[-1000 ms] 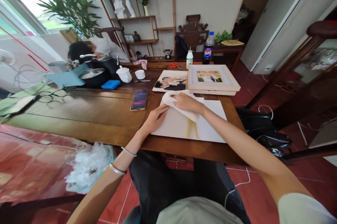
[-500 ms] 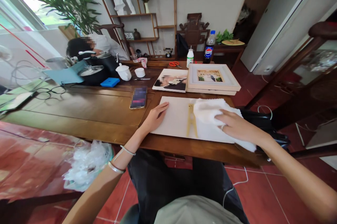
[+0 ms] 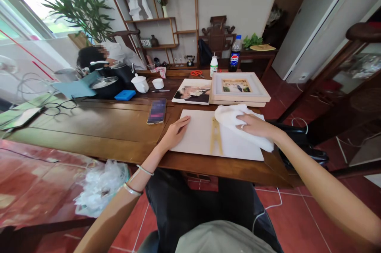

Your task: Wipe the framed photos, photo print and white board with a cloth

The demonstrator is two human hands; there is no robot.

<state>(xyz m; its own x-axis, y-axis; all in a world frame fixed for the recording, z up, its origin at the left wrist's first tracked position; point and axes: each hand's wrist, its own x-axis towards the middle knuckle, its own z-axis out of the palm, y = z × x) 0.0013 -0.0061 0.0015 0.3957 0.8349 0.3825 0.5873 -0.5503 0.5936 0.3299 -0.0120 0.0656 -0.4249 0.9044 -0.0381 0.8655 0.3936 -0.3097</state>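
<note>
So the long brown wooden worktop (image 3: 98, 126) looks smooth and semi-glossy, with light bouncing off it toward the left end, while the flat white rectangular board (image 3: 195, 136) near its front edge reads smooth and pretty matt. The bunched white cloth (image 3: 228, 117) is soft and fluffy, and toward the far edge there's a shiny clear plastic cola bottle (image 3: 234, 59) plus a glossy white lidded pot (image 3: 140, 84), glazed-ceramic looking.

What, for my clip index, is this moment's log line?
left hand: on white board, left edge; right hand: on white cloth over board; phone: left of board
</note>
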